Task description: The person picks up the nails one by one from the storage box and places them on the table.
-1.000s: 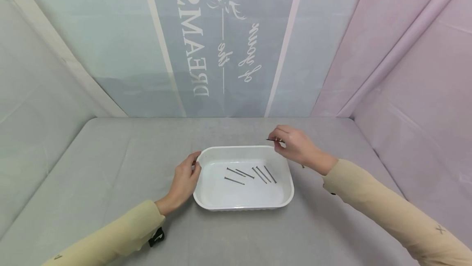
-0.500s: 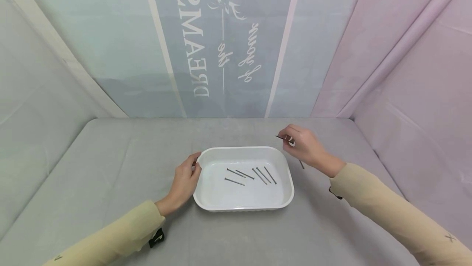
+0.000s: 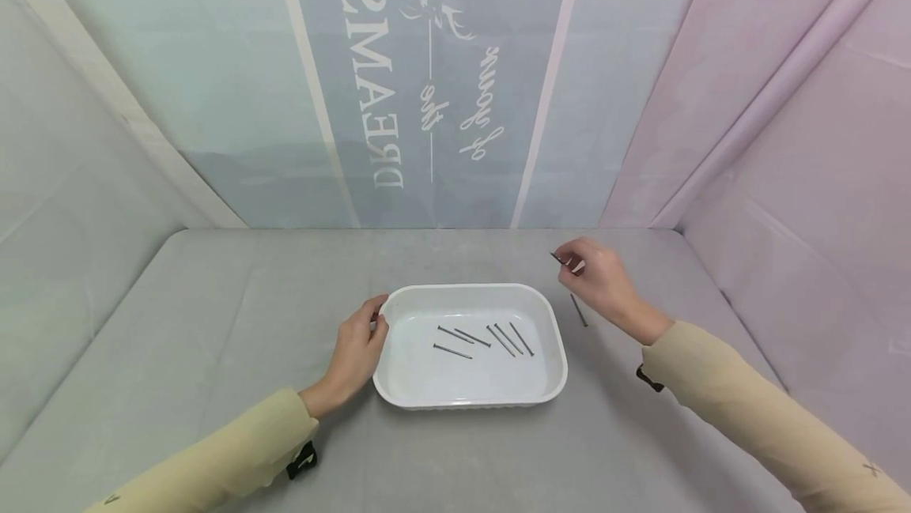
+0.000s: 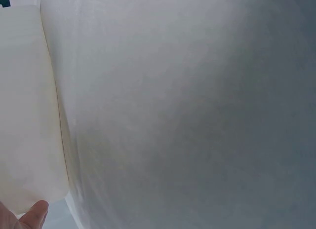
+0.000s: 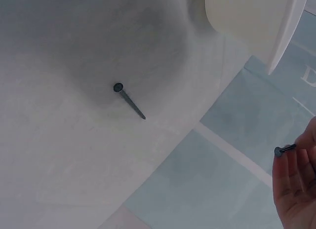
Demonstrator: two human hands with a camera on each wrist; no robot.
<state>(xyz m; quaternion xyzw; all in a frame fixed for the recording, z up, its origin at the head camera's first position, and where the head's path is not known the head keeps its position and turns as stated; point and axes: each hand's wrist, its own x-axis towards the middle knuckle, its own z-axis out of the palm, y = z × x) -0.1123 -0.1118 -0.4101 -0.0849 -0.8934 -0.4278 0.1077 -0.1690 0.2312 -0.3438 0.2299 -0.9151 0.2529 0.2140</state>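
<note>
A white baking dish (image 3: 455, 382) stands on the table with several nails (image 3: 452, 352) lying loose on its bottom. My left hand (image 3: 356, 348) grips its left end, thumb and fingers at the rim; only fingertips (image 4: 35, 214) show in the left wrist view. Off the dish's far right corner, my right hand (image 3: 596, 280) pinches a nail (image 5: 285, 149) between thumb and fingers, raised over the table. Below that hand, one more nail (image 3: 579, 311) lies on the table; the right wrist view shows its round head and pointed tip.
Grey cloth covers the table (image 3: 235, 323). A printed fabric wall (image 3: 427, 205) rises behind it, with further cloth walls to the left and right. The dish's raised sides stand between the two hands.
My right hand has moved right, away from the dish's far right corner, still pinching its nail. The nail on the table has come into fuller view. The left hand and dish have stayed put.
</note>
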